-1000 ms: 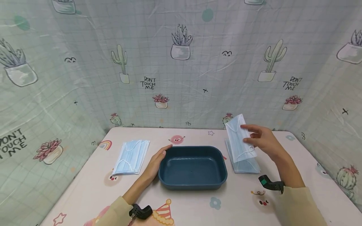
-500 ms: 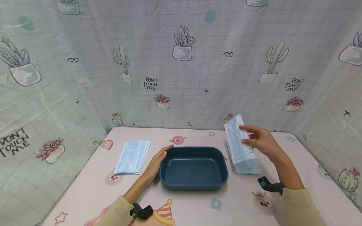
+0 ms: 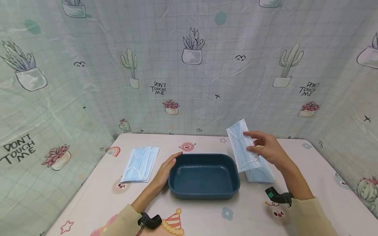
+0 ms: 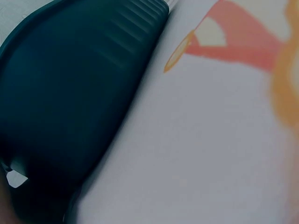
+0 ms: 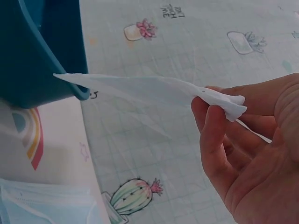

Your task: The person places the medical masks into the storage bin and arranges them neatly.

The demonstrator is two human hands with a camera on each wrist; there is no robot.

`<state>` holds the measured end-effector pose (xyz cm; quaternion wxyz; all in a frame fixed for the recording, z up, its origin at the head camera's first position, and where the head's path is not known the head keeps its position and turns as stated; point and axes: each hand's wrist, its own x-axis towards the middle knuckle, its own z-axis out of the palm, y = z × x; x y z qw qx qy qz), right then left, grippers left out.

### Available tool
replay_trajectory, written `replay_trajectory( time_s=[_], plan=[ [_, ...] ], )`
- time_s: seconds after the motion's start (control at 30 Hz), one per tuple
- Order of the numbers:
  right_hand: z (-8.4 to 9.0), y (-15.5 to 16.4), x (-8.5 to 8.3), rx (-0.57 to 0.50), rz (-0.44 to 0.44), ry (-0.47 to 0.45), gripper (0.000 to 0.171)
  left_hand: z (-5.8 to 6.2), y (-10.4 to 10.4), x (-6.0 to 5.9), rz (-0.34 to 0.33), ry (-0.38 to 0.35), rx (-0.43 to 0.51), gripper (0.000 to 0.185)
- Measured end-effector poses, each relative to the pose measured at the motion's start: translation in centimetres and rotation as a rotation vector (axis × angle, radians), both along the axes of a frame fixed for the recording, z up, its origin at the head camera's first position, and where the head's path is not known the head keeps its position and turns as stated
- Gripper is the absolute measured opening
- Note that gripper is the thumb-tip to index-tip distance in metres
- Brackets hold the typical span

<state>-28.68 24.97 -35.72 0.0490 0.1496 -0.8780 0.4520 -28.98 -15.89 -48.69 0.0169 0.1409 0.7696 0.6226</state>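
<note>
One pile of face masks (image 3: 140, 164) is laid out around 9 o'clock from the blue tub (image 3: 203, 179). The tub's 9 o'clock side is touched by the left hand (image 3: 163, 171), fingers pretty much straight. At 2 o'clock a tilted mask (image 3: 240, 144) is held up, another pile (image 3: 262, 172) partly covered by it at 3 o'clock. That mask's pinched by the right hand's (image 3: 267, 147) thumb and fingers.
</note>
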Motion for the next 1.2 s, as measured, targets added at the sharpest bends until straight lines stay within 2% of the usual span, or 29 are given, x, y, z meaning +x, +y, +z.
replay_trajectory(
  time_s=[0.43,0.7,0.9,1.2],
  plan=[
    [0.6,-0.9,0.5,0.002,0.056,0.091,0.049,-0.3,0.3,0.1,-0.009,0.006,0.006,0.045],
    [2.0,-2.1,0.8,-0.002,0.12,0.14,0.046,-0.4,0.2,0.1,-0.008,0.003,0.013,0.046],
    [3.1,-3.4,0.6,0.0,0.179,0.14,0.046,-0.4,0.2,0.1,-0.006,0.015,0.016,0.046],
    [4.4,-4.9,0.1,0.027,0.258,0.083,0.045,-0.4,-0.1,-0.1,-0.015,0.026,0.017,0.046]
  ],
)
